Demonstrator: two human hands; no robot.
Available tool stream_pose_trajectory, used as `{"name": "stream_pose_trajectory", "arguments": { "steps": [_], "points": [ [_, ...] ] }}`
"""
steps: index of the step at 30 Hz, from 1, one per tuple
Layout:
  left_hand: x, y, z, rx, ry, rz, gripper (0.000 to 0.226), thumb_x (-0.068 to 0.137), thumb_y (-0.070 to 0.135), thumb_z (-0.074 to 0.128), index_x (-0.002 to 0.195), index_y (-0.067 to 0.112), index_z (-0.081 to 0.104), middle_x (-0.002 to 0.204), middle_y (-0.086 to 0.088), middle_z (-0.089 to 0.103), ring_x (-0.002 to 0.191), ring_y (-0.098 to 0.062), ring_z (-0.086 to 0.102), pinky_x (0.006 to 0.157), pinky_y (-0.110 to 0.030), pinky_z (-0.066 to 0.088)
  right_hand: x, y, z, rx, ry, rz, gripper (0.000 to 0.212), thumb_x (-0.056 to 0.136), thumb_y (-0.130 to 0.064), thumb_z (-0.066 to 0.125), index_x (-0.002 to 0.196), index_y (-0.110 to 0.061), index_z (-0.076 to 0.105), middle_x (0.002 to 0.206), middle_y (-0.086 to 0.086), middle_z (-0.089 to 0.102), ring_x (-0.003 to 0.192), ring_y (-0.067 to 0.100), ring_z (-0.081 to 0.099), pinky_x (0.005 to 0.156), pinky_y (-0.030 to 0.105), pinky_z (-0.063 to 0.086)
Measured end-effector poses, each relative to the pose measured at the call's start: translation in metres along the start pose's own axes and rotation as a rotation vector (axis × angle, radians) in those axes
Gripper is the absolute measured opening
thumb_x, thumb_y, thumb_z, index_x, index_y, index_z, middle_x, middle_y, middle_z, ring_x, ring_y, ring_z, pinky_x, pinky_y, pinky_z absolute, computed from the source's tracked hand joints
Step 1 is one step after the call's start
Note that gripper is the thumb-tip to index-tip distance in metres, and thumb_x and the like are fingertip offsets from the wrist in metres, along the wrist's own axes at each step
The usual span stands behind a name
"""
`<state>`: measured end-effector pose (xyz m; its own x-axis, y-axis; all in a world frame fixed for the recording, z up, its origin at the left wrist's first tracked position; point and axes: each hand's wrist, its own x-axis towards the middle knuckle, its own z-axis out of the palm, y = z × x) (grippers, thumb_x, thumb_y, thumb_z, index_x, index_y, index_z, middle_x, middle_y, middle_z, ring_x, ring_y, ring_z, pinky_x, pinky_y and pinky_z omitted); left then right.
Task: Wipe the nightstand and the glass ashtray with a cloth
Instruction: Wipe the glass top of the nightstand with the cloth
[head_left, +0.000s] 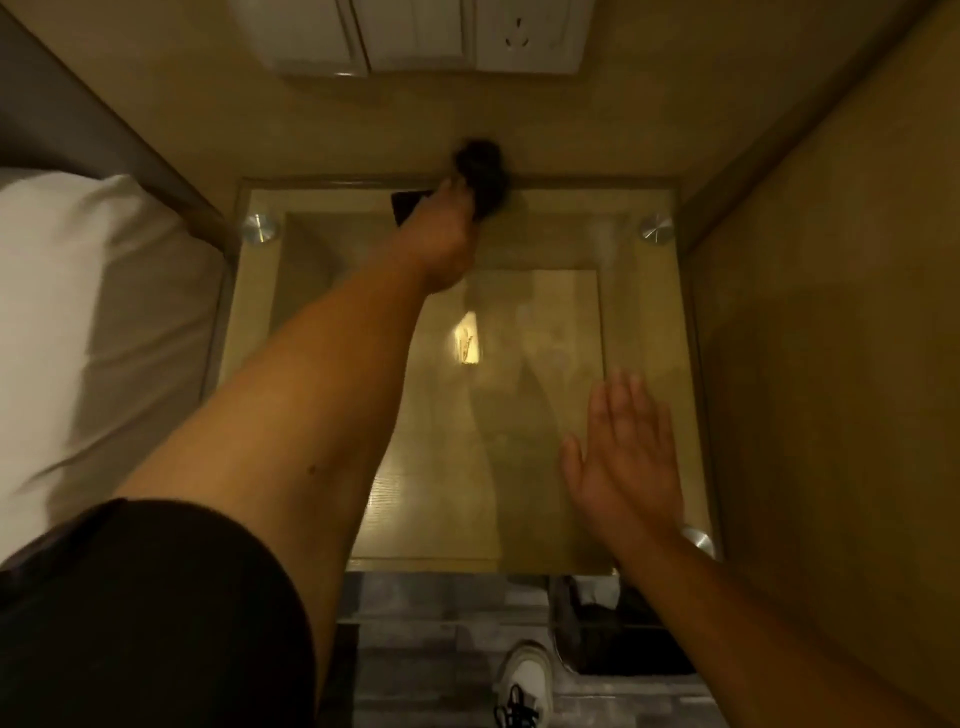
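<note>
Head view: left hand (441, 236) fingers clench a dark cloth (480, 179) at the glass-topped table's (519, 415) far edge, a black object (408, 205) just beside; right hand (623, 457) lies flat, fingers straight, near edge.

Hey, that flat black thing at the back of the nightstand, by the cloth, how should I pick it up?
The flat black object lies flat on the glass top, partly under the left hand. Pinch its exposed left end by the thin edges, coming from the bed side. The wall blocks the back.
</note>
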<state>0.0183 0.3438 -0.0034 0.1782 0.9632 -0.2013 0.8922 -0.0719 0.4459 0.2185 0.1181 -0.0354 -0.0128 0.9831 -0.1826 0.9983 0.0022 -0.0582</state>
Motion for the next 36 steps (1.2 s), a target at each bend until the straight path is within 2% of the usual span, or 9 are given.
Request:
{"name": "stream_pose_trajectory", "arguments": {
  "steps": [2,4,11,16,24,29,31,33,36],
  "points": [
    [0.001,-0.006,0.022,0.25,-0.052,0.089,0.057,0.102,0.024,0.032,0.152,0.009,0.011,0.16,-0.013,0.006,0.147,-0.027,0.004,0.119,-0.038,0.004,0.001,0.0,0.003,-0.003,0.007,-0.005,0.07,0.093,-0.046,0.022,0.147,-0.003,0.026,0.155,0.02,0.023,0.145,0.032,0.014,0.117,0.052,0.013],
    [-0.001,-0.01,0.023,0.326,-0.05,0.118,0.058,0.103,0.028,0.029,0.152,0.011,0.005,0.161,-0.011,-0.001,0.148,-0.026,-0.002,0.119,-0.038,-0.001,0.002,-0.001,0.005,0.009,0.009,-0.008,0.07,0.093,-0.046,0.022,0.147,-0.003,0.024,0.155,0.02,0.022,0.145,0.032,0.012,0.117,0.052,0.012],
    [-0.066,-0.007,0.036,0.346,-0.067,0.189,0.059,0.101,0.028,0.032,0.152,0.012,0.009,0.161,-0.011,0.005,0.148,-0.026,0.001,0.12,-0.04,0.004,-0.002,-0.003,0.0,0.018,-0.002,0.001,0.068,0.094,-0.047,0.023,0.149,-0.006,0.021,0.158,0.015,0.016,0.147,0.028,0.008,0.118,0.05,0.009],
    [-0.15,-0.002,0.053,0.305,-0.068,0.209,0.06,0.099,0.027,0.035,0.152,0.013,0.011,0.161,-0.01,0.008,0.148,-0.025,0.003,0.12,-0.04,0.001,-0.001,-0.001,0.001,-0.016,-0.019,0.02,0.07,0.093,-0.051,0.01,0.151,-0.011,0.011,0.16,0.01,0.004,0.147,0.024,-0.002,0.119,0.046,0.002],
    [-0.298,-0.002,0.083,0.293,-0.13,0.222,0.062,0.099,0.032,0.035,0.153,0.015,0.009,0.161,-0.007,0.003,0.148,-0.021,-0.003,0.119,-0.038,-0.006,-0.009,0.002,0.001,0.02,-0.008,-0.029,0.063,0.098,-0.044,0.018,0.151,-0.011,0.009,0.16,0.012,0.006,0.147,0.026,0.002,0.119,0.046,0.002],
    [-0.341,-0.004,0.096,0.263,-0.134,0.226,0.062,0.1,0.032,0.033,0.153,0.017,0.004,0.161,-0.003,-0.004,0.147,-0.017,-0.01,0.117,-0.036,-0.012,-0.026,0.004,0.004,0.021,-0.006,-0.053,0.061,0.099,-0.043,0.017,0.151,-0.013,0.008,0.16,0.011,0.005,0.147,0.025,0.001,0.118,0.044,0.001],
    [-0.36,-0.005,0.101,0.248,-0.137,0.249,0.063,0.098,0.028,0.04,0.152,0.016,0.011,0.161,-0.005,0.003,0.147,-0.018,-0.006,0.117,-0.037,-0.009,-0.026,0.005,0.003,0.012,-0.013,-0.046,0.061,0.099,-0.043,0.017,0.151,-0.013,0.007,0.16,0.011,0.005,0.147,0.025,0.0,0.118,0.044,0.001],
    [-0.376,-0.006,0.104,0.231,-0.132,0.264,0.062,0.094,0.025,0.048,0.15,0.013,0.023,0.159,-0.008,0.018,0.147,-0.021,0.006,0.117,-0.039,0.0,-0.026,0.004,0.002,0.008,-0.02,-0.039,0.061,0.099,-0.044,0.017,0.151,-0.012,0.008,0.16,0.011,0.005,0.147,0.026,0.001,0.118,0.045,0.002],
    [-0.386,-0.005,0.101,0.169,-0.108,0.261,0.055,0.096,0.026,0.043,0.148,0.014,0.031,0.157,-0.006,0.025,0.146,-0.021,0.016,0.118,-0.037,0.003,-0.027,0.003,0.003,0.006,-0.025,-0.033,0.061,0.099,-0.043,0.017,0.151,-0.012,0.008,0.16,0.012,0.006,0.147,0.026,0.002,0.119,0.045,0.003]
  ]
}}
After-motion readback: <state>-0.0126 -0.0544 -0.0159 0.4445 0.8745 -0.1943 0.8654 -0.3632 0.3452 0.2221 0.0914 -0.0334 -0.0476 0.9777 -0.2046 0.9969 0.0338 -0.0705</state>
